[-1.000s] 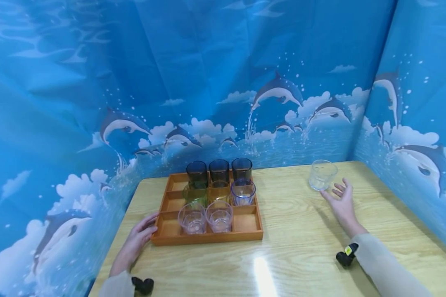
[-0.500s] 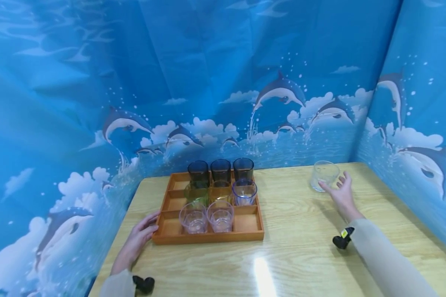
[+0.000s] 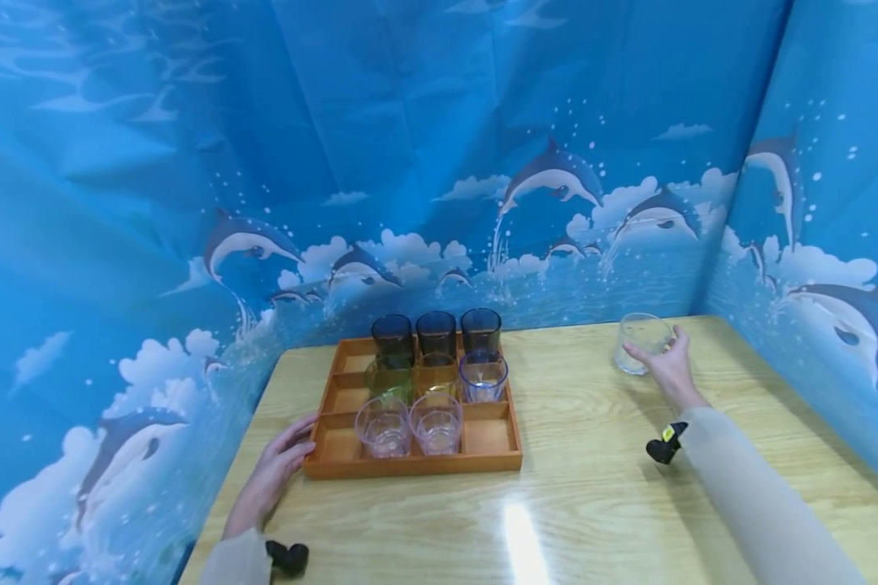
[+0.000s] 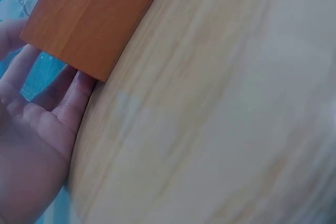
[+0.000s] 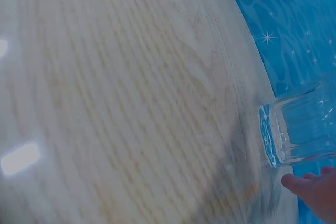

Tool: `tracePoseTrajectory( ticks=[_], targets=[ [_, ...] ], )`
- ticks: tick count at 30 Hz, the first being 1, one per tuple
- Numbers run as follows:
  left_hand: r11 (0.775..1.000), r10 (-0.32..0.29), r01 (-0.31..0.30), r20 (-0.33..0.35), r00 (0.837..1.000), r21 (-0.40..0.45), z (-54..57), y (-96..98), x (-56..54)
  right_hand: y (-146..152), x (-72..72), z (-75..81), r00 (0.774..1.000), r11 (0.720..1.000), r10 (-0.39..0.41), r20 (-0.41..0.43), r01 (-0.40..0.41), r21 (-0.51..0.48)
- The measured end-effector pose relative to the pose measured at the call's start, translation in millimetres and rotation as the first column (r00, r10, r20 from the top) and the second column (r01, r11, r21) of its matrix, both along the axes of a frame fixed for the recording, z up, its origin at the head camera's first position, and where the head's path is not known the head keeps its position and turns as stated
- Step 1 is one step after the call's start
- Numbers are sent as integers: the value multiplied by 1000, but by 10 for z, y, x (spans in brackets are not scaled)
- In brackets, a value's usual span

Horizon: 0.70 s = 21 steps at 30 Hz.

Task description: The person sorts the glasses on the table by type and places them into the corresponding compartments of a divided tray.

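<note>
My right hand is at a clear drinking glass standing upright near the back right of the table. The thumb lies across the glass's near side, with the other fingers spread along its right side. In the right wrist view, a fingertip shows just beside the base of the glass. At the left, my left hand touches the left wall of a brown wooden compartment tray. Its extended fingers meet the tray's corner in the left wrist view.
Three dark glasses fill the tray's back row. Green, amber and blue-rimmed glasses stand in the middle row, two pinkish clear glasses in front. A dolphin-print sheet rises behind the wooden table.
My right hand has moved up to the clear glass, and its thumb and fingers now overlap the glass's sides. My left hand stays at the tray. The glass has not visibly moved.
</note>
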State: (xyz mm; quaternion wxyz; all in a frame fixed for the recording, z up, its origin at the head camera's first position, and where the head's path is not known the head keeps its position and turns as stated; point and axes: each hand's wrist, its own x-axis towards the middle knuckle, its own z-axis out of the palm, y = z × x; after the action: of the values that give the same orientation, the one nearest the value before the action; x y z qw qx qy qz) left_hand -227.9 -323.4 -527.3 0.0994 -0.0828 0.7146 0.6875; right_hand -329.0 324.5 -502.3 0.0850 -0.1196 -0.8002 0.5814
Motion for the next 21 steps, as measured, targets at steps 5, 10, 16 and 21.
tracePoseTrajectory(
  ticks=[5,10,16,21],
  targets=[
    [1000,-8,7,-24,1000,-18,-14,4,26,13,-37,-29,1000,1000,-2,-8,2,-9],
    [1000,-5,5,-24,1000,-17,-20,-1,34,31,-63,-24,999,1000,26,-22,-26,0],
    [1000,-4,3,-14,1000,-9,-15,-4,10,60,-108,-19,999,998,49,-4,-49,-25],
    [1000,-17,17,-11,1000,-2,-20,-7,9,56,-149,-32,999,998,50,0,-50,-47]
  ],
)
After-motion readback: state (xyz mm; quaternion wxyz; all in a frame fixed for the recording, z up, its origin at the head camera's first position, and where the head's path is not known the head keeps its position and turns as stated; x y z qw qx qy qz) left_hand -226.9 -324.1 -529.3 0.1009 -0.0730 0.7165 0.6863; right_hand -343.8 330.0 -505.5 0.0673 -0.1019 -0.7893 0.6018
